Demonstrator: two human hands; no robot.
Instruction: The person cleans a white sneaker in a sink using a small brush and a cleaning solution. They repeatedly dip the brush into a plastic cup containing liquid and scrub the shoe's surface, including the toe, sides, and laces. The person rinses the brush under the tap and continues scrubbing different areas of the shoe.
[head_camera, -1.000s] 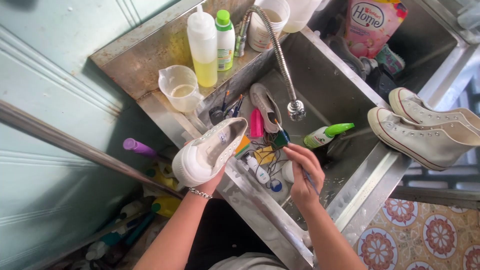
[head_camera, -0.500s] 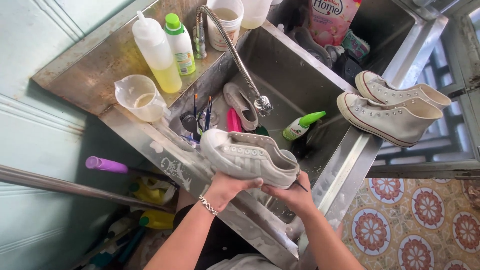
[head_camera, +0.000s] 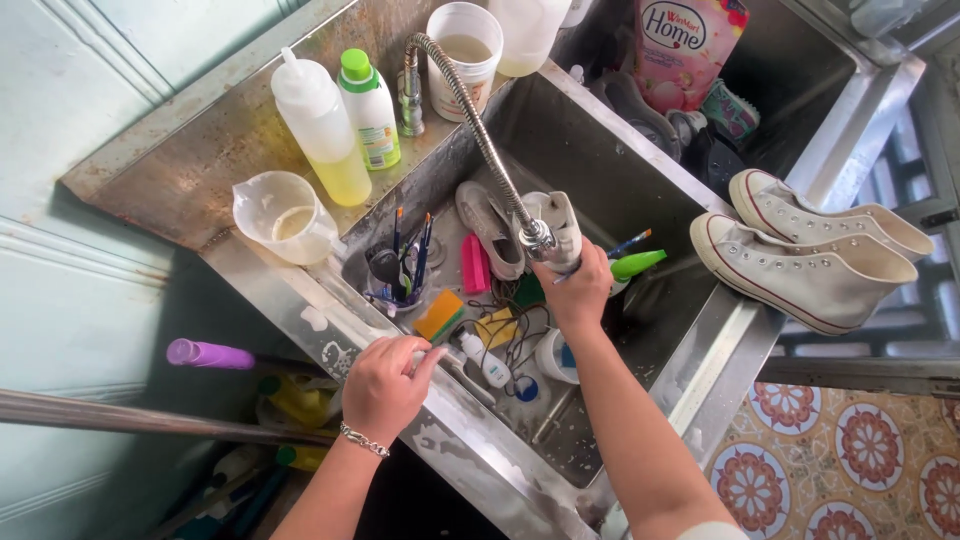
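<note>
Looks down into a deep steel sink (head_camera: 640, 170), set diagonally, with its front rim nearest the body. Shows, on the right-hand ledge, a pair of white high-top sneakers (head_camera: 810, 265) lying side by side, well apart from both hands. Shows, arching from the back ledge over the basin, a flexible metal hose (head_camera: 470, 110) ending in a spray head (head_camera: 537, 238). Holds, in the right hand (head_camera: 578, 290), a white shoe (head_camera: 560, 225): fingers wrapped shut around its lower end, with the shoe standing roughly upright, long axis running up and away from the palm, upper end touching or just behind the spray head. Places the shoe directly beyond the right grip, over the middle of the basin, and up and to the right of the left hand (head_camera: 385, 385); right hand clearly nearer, already in contact. Rests the left hand on the front rim, fingers loosely curled and the forefinger stretched towards the basin; cannot tell whether anything is pinched inside. Finds, just beside that forefinger, a small white bottle (head_camera: 487, 362) lying on the sink floor. Finds, left of the held shoe, a grey shoe (head_camera: 490, 228) lying sole-up, a pink brush (head_camera: 473, 263) beside it, and a cup of brushes (head_camera: 400, 275) near the front-left corner. Finds, right of the grip, a green-tipped spray bottle (head_camera: 635, 265).
</note>
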